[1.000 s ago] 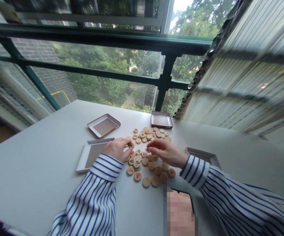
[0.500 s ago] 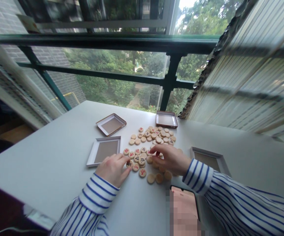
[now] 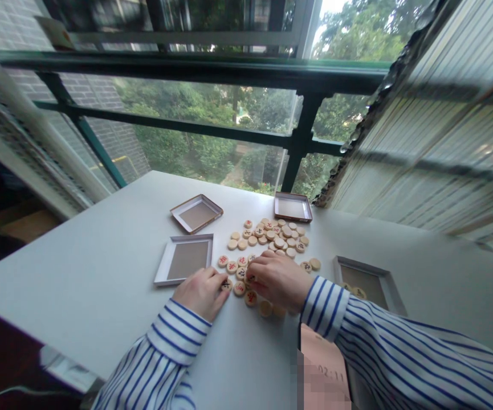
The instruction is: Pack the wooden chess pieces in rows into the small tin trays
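Round wooden xiangqi pieces, some marked red or black and others blank side up, lie in loose groups on the white table. My left hand (image 3: 200, 291) has its thumb and fingertips closed around the edge of a black-marked xiangqi piece (image 3: 227, 285) at the near group's left side. Over that same group, my right hand (image 3: 281, 279) is bent down with its fingers closed on another black-marked piece (image 3: 251, 278), partly covered by the fingertips. Red-marked pieces (image 3: 239, 288) lie between the hands. My right hand and wrist hide part of the group.
Shallow box trays stand around the pieces: one left (image 3: 157, 274), one back left (image 3: 179, 219), one at the back (image 3: 277, 212). The right tray (image 3: 388, 285) holds xiangqi pieces (image 3: 358, 292). A phone (image 3: 324, 356) lies under my right forearm. Beyond the table (image 3: 101, 256) is a window railing (image 3: 186, 125).
My right hand has moved left and its fingers have come down onto a black-marked piece. My left hand keeps its place at its piece. The whole view has shifted slightly.
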Demonstrator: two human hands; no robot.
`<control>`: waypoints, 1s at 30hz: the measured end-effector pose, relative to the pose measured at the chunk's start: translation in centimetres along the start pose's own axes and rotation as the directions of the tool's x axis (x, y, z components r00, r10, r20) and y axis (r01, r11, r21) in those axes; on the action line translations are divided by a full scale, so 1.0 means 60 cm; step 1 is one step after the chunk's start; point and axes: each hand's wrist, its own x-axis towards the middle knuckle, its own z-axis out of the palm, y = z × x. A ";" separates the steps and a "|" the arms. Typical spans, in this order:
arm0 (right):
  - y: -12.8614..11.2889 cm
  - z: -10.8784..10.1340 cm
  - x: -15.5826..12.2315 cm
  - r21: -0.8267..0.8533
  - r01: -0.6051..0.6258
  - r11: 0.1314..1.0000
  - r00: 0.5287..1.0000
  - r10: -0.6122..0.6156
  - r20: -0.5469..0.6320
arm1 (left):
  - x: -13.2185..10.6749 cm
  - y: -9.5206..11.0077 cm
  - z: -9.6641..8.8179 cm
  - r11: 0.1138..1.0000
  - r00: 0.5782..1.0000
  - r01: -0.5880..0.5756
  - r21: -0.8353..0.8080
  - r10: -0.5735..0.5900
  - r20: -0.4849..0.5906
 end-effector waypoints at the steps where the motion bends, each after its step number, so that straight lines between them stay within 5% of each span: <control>1: 0.000 0.001 0.001 -0.004 0.001 1.000 1.000 -0.001 0.002 | 0.000 0.000 0.000 1.000 1.000 0.005 -0.001 -0.005 0.004; 30: 0.005 -0.005 -0.047 0.010 0.086 0.996 0.993 -0.086 0.086 | 0.002 0.002 0.000 0.999 0.999 0.029 0.039 -0.030 0.033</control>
